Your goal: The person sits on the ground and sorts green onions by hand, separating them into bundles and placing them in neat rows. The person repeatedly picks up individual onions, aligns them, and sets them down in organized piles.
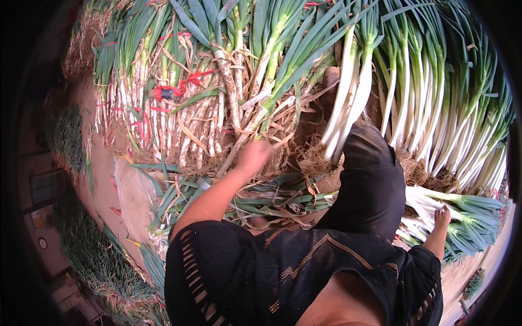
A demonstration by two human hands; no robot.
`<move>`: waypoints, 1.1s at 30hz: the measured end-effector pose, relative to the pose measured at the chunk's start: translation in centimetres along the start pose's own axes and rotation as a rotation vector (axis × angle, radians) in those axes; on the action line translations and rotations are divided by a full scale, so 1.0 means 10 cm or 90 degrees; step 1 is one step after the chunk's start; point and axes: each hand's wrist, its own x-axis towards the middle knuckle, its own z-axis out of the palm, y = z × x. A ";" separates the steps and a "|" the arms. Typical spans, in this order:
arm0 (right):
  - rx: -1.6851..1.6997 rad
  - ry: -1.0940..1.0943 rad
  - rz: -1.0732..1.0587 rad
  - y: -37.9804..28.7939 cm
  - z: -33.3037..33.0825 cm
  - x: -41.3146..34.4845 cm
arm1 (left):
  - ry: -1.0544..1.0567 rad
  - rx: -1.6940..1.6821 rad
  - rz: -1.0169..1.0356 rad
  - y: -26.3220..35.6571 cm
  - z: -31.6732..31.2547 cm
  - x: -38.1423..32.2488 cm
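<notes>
My left hand (255, 157) is blurred, its fingers curled, at the root end of soil-covered Welsh onions (232, 87). A dry leaf strip juts out beside it; whether the hand grips the strip or a stalk cannot be made out. Far to the right, my right hand (442, 216) touches a low pile of peeled Welsh onions (469, 208) lying sideways, white stems inward and green leaves outward. Its grip is unclear. Between the hands, a few clean white stalks (350, 98) lean against my dark-trousered leg (371, 175), roots down.
Clean Welsh onions (432, 89) stand in a row at the right. Unpeeled bundles with red ties (163, 73) stand at the left, one bearing a small dark object (166, 94). Stripped leaves (277, 203) litter the floor before me. More green bundles (110, 252) lie farther left.
</notes>
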 end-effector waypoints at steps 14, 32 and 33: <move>-0.199 -0.520 -0.594 -0.39 1.95 -3.37 | 0.219 -0.946 0.167 -0.11 -0.98 0.61; -0.026 -1.277 0.095 0.85 2.92 -7.52 | -0.122 -1.006 0.251 -0.13 -0.41 -1.65; -0.034 -1.233 0.073 0.85 2.88 -7.58 | -0.103 -0.936 0.223 -0.15 -0.38 -1.68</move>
